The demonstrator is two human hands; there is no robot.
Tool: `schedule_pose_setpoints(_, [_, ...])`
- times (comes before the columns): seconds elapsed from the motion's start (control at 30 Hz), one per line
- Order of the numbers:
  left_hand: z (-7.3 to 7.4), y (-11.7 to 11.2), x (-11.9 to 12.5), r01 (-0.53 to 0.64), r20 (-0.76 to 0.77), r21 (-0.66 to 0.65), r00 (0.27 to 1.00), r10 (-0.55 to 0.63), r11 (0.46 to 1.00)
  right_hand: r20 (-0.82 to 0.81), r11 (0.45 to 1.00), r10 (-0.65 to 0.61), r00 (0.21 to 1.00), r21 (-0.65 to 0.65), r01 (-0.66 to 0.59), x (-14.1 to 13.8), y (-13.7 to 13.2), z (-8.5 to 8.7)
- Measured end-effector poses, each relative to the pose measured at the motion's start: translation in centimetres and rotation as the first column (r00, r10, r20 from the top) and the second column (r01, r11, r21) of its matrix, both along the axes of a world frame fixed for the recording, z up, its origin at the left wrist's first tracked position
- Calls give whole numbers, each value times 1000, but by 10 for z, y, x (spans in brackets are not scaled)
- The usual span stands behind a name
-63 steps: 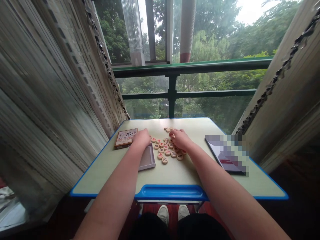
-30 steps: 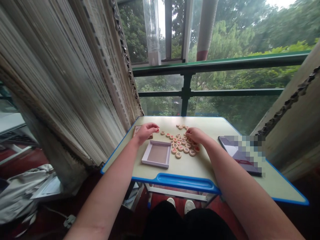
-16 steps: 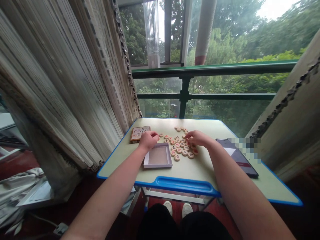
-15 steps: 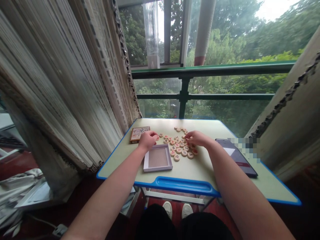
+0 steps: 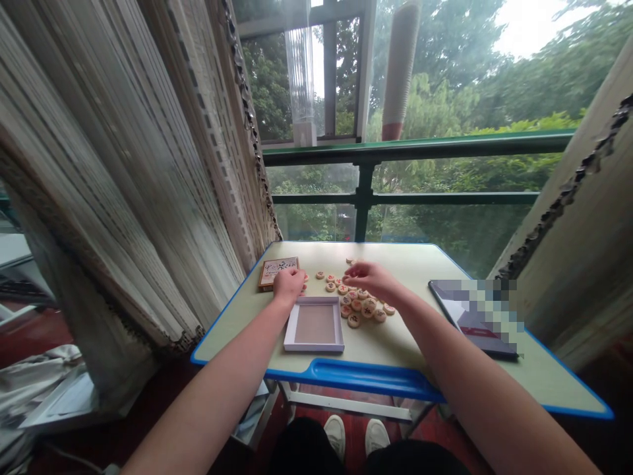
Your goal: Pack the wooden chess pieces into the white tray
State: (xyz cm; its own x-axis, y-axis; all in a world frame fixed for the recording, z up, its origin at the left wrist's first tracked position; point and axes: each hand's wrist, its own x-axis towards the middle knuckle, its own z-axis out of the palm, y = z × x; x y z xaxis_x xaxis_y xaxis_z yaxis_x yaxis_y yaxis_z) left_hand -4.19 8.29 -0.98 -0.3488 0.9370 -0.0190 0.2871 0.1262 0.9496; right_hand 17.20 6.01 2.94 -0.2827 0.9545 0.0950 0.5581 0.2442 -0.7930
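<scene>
My left hand (image 5: 289, 285) has its fingers curled in at the left of the desk, beside the printed box lid (image 5: 277, 272). Round wooden Chinese chess pieces (image 5: 304, 287) show at its fingertips, and the grip looks closed on them. Bent and drawn together, the fingers of my right hand (image 5: 373, 277) hover over the far part of a heap of chess pieces (image 5: 368, 306) with red and dark characters. Whatever those fingers pinch is hidden. Close in front of my left hand lies an empty white box tray (image 5: 313, 324).
A dark tablet (image 5: 472, 323) lies at the right of the desk. Blue edging and a pen groove (image 5: 370, 378) run along the near side of the desktop (image 5: 237, 323). Curtains (image 5: 148, 132) hang at the left, and a green railing (image 5: 415, 153) stands behind.
My right hand has moved left across the heap, towards my left hand. My left hand has shifted slightly left and nearer. The view has tilted up a little.
</scene>
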Motion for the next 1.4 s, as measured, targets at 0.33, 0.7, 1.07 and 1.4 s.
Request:
schedule_pose_setpoints(0.33, [7, -4, 10, 155, 171, -33, 974, -147, 987, 497, 840, 167, 852, 380, -387, -50, -31, -21])
schedule_pose_setpoints(0.7, [11, -4, 0, 530, 166, 2, 836, -523, 848, 572, 786, 159, 804, 420, -454, -56, -41, -16])
schedule_pose_setpoints(1.07, [6, 0, 7, 373, 77, 79, 922, -378, 925, 634, 858, -23, 773, 409, -310, -73, -45, -15])
schedule_pose_setpoints(1.4, [3, 3, 9, 361, 68, 73, 928, -366, 930, 641, 834, 115, 759, 353, -424, -72, -43, -20])
